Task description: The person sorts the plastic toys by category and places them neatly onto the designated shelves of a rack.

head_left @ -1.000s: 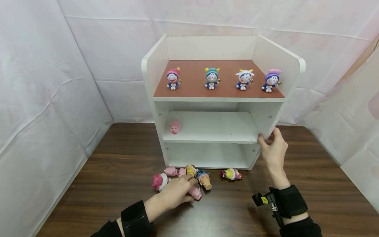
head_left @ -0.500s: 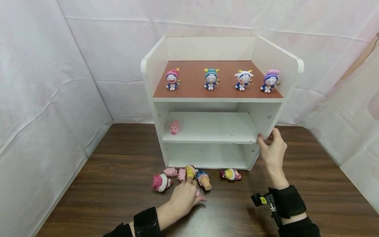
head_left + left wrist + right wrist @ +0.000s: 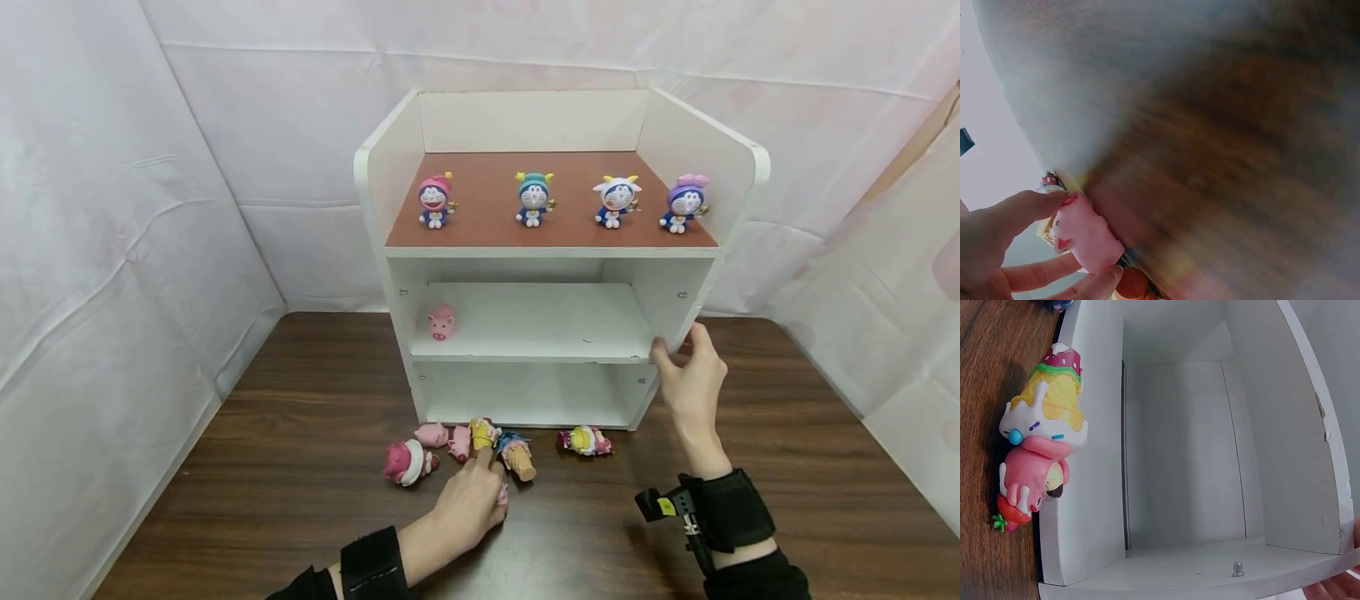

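In the head view my left hand [image 3: 467, 505] is low over the table in front of the white shelf unit [image 3: 551, 253]. Between thumb and fingers it pinches a small pink pig figurine [image 3: 1087, 236], clearest in the left wrist view; in the head view the hand covers most of it. Just beyond the fingertips lie a yellow figurine [image 3: 483, 433] and an ice-cream-cone figurine with a blue top [image 3: 517, 457]. My right hand [image 3: 693, 392] grips the front edge of the unit's right side panel, thumb at the middle shelf's level and fingers behind the panel.
Two pink pigs [image 3: 431, 434] and a red-and-white figurine [image 3: 408, 462] lie to the left. A strawberry-topped cone figurine [image 3: 1041, 437] lies against the unit's base. Another pig [image 3: 442, 322] stands on the middle shelf [image 3: 540, 321]. Several blue cat figurines [image 3: 533, 200] line the top.
My left hand has moved a little to the right, and its thumb has come in against the pig that lay on the table. The right hand stays on the panel.
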Available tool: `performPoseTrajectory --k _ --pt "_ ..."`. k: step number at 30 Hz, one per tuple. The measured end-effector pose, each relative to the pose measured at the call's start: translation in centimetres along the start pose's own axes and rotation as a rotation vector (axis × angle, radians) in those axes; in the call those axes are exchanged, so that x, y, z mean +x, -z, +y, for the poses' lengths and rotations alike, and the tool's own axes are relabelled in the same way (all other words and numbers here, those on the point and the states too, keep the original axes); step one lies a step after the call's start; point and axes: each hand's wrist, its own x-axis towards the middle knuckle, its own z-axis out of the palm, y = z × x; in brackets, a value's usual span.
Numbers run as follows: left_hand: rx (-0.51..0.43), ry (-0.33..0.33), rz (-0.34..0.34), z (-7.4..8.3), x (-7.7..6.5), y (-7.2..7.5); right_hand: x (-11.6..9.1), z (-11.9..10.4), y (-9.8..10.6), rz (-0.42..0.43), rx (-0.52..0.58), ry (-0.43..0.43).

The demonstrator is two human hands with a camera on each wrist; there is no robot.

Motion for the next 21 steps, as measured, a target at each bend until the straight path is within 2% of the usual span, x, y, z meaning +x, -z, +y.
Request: performPoseTrajectory --k 6,11,16,21 --pt "-0.052 -0.017 -0.036 -0.1 0.0 0.4 -0.1 0.0 0.0 -0.001 0.005 0.000" --pt "-0.091 -0.056 -0.021 -0.3 0.3 1.5 -0.2 0.1 0.0 0.001 0.006 0.001" --pt "-0.158 -0.100 0.029 -0.3 1.0 3.5 -0.1 0.0 0.0 0.005 0.018 0.009" --pt "-0.218 -0.103 0.051 -0.3 1.9 6.1 -0.1 0.0 0.0 0.006 0.018 0.010"
